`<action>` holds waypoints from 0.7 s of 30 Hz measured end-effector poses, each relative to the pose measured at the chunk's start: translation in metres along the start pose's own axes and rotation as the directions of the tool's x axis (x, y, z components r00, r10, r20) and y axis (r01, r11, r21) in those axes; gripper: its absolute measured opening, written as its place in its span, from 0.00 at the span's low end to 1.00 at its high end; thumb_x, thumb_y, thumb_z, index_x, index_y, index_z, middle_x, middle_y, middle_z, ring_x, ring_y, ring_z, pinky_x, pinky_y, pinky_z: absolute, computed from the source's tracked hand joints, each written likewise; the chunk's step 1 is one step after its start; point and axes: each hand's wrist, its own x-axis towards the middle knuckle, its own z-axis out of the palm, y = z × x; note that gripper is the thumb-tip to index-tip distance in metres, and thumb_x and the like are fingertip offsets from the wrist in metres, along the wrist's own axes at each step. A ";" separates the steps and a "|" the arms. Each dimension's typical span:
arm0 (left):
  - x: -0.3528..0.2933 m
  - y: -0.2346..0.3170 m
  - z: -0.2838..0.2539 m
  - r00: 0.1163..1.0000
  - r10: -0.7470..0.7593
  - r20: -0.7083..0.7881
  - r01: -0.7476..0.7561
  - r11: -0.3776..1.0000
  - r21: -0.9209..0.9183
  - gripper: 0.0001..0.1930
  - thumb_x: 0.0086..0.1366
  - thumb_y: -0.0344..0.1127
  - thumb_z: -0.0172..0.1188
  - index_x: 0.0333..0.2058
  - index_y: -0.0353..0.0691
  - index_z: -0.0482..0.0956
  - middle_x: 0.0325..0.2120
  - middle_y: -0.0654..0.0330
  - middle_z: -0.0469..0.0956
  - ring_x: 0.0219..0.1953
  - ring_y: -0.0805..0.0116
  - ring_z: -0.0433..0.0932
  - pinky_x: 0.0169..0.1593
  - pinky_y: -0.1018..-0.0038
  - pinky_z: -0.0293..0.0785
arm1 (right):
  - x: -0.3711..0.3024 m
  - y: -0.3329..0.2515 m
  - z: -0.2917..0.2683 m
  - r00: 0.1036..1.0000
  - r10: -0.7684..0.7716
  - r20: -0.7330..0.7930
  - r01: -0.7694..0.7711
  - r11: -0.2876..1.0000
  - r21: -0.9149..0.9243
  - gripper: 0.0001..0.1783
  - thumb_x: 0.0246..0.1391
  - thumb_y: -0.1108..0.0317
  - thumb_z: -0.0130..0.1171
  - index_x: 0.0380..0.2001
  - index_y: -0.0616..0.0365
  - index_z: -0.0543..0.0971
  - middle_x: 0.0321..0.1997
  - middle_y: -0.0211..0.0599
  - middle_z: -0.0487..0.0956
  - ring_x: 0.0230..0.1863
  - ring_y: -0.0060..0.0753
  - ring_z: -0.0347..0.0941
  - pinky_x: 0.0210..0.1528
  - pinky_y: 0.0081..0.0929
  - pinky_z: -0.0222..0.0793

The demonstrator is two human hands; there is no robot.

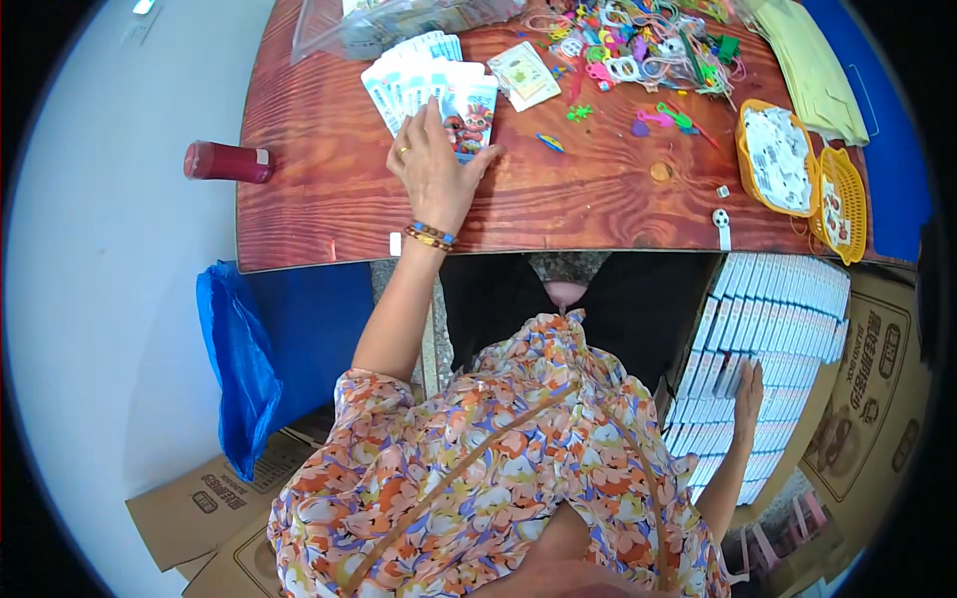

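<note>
My left hand (434,169) lies over a fanned pile of flat, white-and-blue picture packets (469,105) on the table. Its fingers are stretched out and the thumb points away to the right, over the nearest packet, which shows a cartoon figure. Low on the right, my right hand (748,399) reaches into a carton filled with rows of slim white boxes (768,299). The fingers of that hand are straight and rest against a greyish box (730,375) in one row; its underside is hidden.
Small colourful plastic toys (638,50) lie heaped at the table's far side. Yellow baskets (743,149) with small sachets stand at the right, near yellow-green sheets (812,70). A red bottle (229,162) overhangs the left edge. Cardboard (219,498) and a blue bag (239,359) lie below.
</note>
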 end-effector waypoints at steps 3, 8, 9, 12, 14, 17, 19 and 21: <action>-0.001 0.002 0.000 1.000 -0.021 -0.013 0.021 0.999 0.025 0.49 0.49 0.44 0.75 0.67 0.37 0.58 0.60 0.47 0.65 0.63 0.46 0.62 0.63 0.48 0.54 | -0.005 -0.007 -0.011 0.988 -0.122 -0.090 0.120 0.992 -0.030 0.37 0.69 0.48 0.48 0.67 0.69 0.62 0.69 0.61 0.65 0.70 0.54 0.62 0.68 0.41 0.59; -0.007 0.007 -0.012 0.999 -0.038 -0.026 0.035 0.994 -0.104 0.50 0.51 0.36 0.73 0.68 0.34 0.53 0.63 0.45 0.59 0.64 0.46 0.59 0.64 0.49 0.54 | -0.039 -0.121 -0.032 0.828 -0.393 -0.401 0.380 0.918 -0.116 0.24 0.70 0.59 0.49 0.60 0.66 0.73 0.61 0.52 0.75 0.63 0.43 0.71 0.62 0.38 0.66; -0.009 0.015 -0.018 0.997 0.082 -0.005 -0.081 0.970 -0.228 0.50 0.51 0.34 0.72 0.69 0.33 0.51 0.64 0.43 0.58 0.65 0.44 0.58 0.65 0.50 0.54 | -0.043 -0.146 -0.031 0.836 -0.422 -0.351 0.437 0.898 -0.040 0.23 0.69 0.61 0.49 0.58 0.66 0.75 0.59 0.50 0.77 0.61 0.41 0.73 0.61 0.36 0.67; -0.025 0.048 -0.042 0.920 0.384 0.080 -0.302 0.825 -0.478 0.52 0.52 0.30 0.71 0.70 0.31 0.47 0.65 0.39 0.56 0.67 0.40 0.56 0.68 0.54 0.56 | -0.043 -0.240 -0.005 0.855 -0.518 -0.041 0.501 0.801 0.329 0.18 0.66 0.70 0.49 0.54 0.67 0.77 0.51 0.44 0.80 0.52 0.35 0.79 0.55 0.29 0.72; -0.042 0.061 -0.055 0.858 0.485 0.168 -0.277 0.713 -0.644 0.52 0.51 0.29 0.71 0.70 0.31 0.47 0.64 0.39 0.58 0.66 0.40 0.59 0.68 0.54 0.56 | -0.041 -0.309 0.033 0.727 -0.675 0.128 0.444 0.604 0.661 0.25 0.64 0.70 0.53 0.63 0.64 0.68 0.58 0.44 0.76 0.55 0.35 0.77 0.52 0.28 0.73; -0.059 0.078 -0.060 0.846 0.506 0.170 -0.268 0.678 -0.685 0.53 0.50 0.29 0.72 0.70 0.31 0.48 0.63 0.41 0.60 0.64 0.40 0.61 0.67 0.51 0.55 | -0.030 -0.372 0.061 0.571 -0.746 0.342 0.365 0.604 0.709 0.26 0.63 0.73 0.55 0.64 0.62 0.67 0.54 0.36 0.78 0.48 0.21 0.76 0.49 0.22 0.72; -0.062 0.089 -0.056 0.850 0.487 0.200 -0.287 0.748 -0.599 0.53 0.48 0.32 0.73 0.69 0.30 0.50 0.61 0.42 0.62 0.61 0.41 0.63 0.64 0.49 0.58 | -0.008 -0.367 0.071 0.535 -0.758 0.373 0.389 0.613 0.687 0.24 0.63 0.73 0.55 0.62 0.62 0.68 0.52 0.34 0.78 0.48 0.19 0.75 0.49 0.21 0.72; -0.067 0.096 -0.051 0.862 0.446 0.241 -0.261 0.798 -0.543 0.54 0.47 0.33 0.74 0.69 0.30 0.50 0.60 0.43 0.63 0.60 0.42 0.65 0.63 0.48 0.59 | -0.008 -0.369 0.077 0.492 -0.762 0.421 0.426 0.633 0.646 0.19 0.64 0.74 0.54 0.57 0.64 0.72 0.47 0.29 0.78 0.47 0.16 0.75 0.48 0.19 0.71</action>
